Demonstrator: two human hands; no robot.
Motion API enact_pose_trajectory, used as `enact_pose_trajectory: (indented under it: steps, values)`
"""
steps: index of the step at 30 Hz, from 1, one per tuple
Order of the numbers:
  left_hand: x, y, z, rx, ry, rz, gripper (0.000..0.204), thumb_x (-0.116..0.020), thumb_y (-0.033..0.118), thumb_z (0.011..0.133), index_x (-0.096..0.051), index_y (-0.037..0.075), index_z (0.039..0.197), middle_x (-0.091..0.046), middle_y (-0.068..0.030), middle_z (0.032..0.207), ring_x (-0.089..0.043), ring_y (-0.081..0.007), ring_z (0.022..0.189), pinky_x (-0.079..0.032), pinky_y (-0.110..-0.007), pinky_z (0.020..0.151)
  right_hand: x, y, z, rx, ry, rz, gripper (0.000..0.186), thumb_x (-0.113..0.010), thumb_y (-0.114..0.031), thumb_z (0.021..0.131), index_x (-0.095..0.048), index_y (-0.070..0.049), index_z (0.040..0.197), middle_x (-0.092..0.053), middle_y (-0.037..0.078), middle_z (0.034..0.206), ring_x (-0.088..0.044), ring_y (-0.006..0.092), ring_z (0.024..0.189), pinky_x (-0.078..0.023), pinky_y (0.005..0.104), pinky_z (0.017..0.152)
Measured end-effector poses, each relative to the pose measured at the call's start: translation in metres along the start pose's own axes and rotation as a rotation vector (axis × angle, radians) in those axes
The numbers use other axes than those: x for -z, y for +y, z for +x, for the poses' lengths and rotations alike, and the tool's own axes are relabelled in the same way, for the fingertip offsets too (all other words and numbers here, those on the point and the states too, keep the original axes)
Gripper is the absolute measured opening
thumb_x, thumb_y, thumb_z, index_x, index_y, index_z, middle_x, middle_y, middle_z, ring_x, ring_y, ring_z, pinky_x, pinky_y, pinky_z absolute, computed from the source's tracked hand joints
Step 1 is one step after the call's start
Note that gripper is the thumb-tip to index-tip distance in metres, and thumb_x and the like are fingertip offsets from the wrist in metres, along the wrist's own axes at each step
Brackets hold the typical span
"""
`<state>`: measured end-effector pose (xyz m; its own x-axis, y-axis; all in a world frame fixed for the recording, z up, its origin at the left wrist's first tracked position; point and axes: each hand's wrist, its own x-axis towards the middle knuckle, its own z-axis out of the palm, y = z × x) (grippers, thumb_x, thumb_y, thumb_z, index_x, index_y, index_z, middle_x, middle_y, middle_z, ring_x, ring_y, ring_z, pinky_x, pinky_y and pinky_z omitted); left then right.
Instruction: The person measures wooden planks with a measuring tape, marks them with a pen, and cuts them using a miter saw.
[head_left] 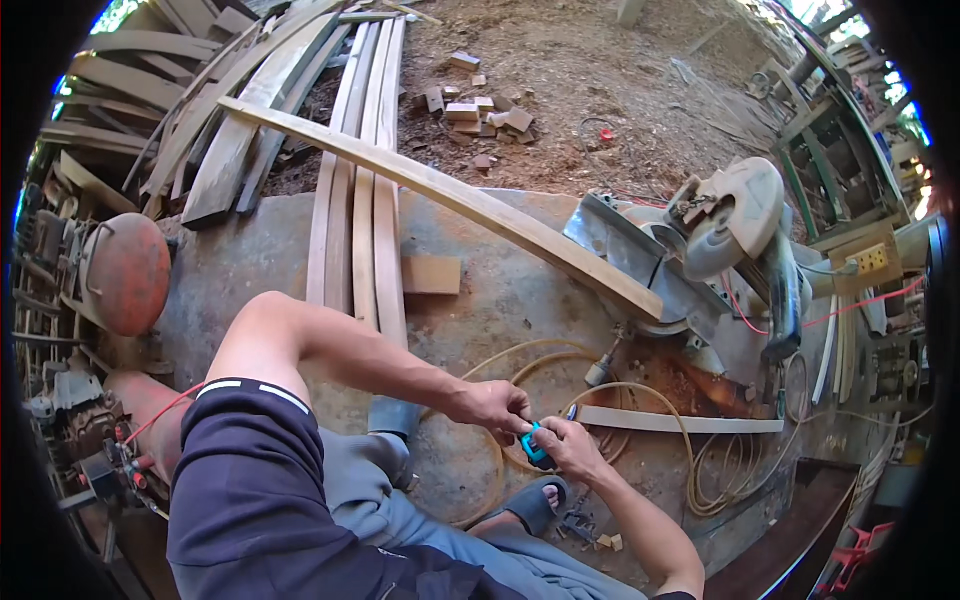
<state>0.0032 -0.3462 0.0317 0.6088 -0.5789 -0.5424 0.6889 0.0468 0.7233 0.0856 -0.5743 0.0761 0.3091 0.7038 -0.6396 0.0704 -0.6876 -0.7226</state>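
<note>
A small teal and black tape measure (537, 447) sits between my two hands, low in the middle of the view. My right hand (572, 447) is closed around its right side. At its upper left, the fingers of my left hand (493, 406) are pinched together against it; their tips are partly hidden. A slim, dark-tipped object (572, 411), too small to make out, pokes up by my right hand. Just past that hand, a pale flat strip (690, 421) lies along the floor.
A long wooden board (430, 185) rests on a chop saw (725, 225) at right. Several boards (362, 215) lie at centre left, with wood offcuts (480, 115) beyond. A coiled hose (690, 470) crosses the floor. A red tank (128, 275) stands left.
</note>
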Motion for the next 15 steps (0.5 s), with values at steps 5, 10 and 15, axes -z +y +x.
enact_pose_trajectory:
  steps: [5,10,15]
  values:
    - [0.001,0.007,0.007,-0.127,0.085,-0.037,0.03,-0.074,0.016,0.091,-0.053,0.007,0.111,-0.062,-0.0012,0.086,-0.059,-0.009,0.069,-0.052,-0.025,0.063,0.004,0.003,-0.005,0.003,-0.026,0.081,0.057,-0.057,-0.053,0.097,-0.064,-0.002,0.12,-0.07,0.01,0.101,-0.065,0.0181,0.094,-0.051,0.0334,0.085]
    - [0.082,0.071,-0.04,-0.298,0.616,-0.286,0.031,-0.067,0.006,0.083,-0.055,0.012,0.111,-0.057,-0.002,0.078,-0.055,-0.0141,0.063,-0.048,-0.027,0.053,0.033,0.072,-0.042,-0.054,0.089,0.186,0.035,-0.057,-0.027,0.094,-0.065,-0.006,0.121,-0.069,0.007,0.098,-0.064,0.0172,0.091,-0.051,0.0331,0.083]
    - [0.271,0.082,-0.175,-0.788,1.284,-0.475,0.007,-0.057,0.014,0.089,-0.06,0.008,0.091,-0.056,-0.0024,0.074,-0.054,-0.0145,0.065,-0.048,-0.031,0.06,0.087,0.21,-0.111,-0.155,0.32,-0.102,0.025,-0.063,-0.023,0.086,-0.072,-0.005,0.1,-0.067,0.01,0.081,-0.064,0.0194,0.076,-0.051,0.0348,0.072]
